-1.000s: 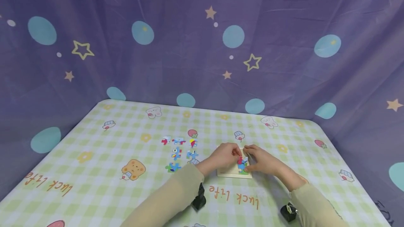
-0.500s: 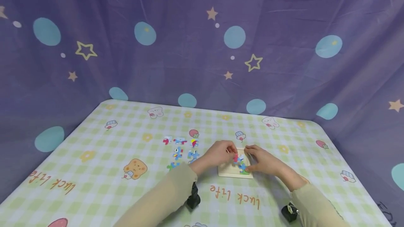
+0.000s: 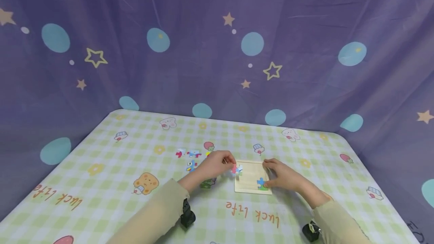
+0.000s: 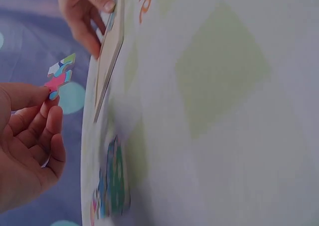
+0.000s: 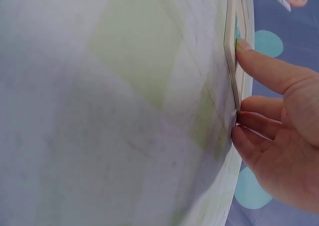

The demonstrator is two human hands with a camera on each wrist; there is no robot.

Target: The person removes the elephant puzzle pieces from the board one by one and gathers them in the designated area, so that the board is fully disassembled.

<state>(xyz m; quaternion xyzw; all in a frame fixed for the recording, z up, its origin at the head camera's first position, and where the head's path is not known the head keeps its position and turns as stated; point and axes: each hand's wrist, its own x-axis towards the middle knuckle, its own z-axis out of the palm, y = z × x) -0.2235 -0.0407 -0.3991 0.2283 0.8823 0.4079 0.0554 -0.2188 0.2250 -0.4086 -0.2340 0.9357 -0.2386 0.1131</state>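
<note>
My left hand pinches a jigsaw piece in pink, blue and white between thumb and fingertips. In the head view this piece is at the left edge of a square wooden puzzle tray, held up in the air. One blue-and-green jigsaw piece lies in the tray's near right corner. At the tray's right side, my right hand holds the frame. Its thumb reaches over the rim to the corner piece, and the other fingers bear against the outer edge.
Several loose jigsaw pieces lie left of the tray, partly hidden behind my left hand and forearm. A checked tablecloth covers the table. Behind its far edge hangs a purple curtain.
My left hand has lifted the pink-and-blue jigsaw piece out of the tray and carried it left to the tray's left edge. The right hand stays at the tray's right side.
</note>
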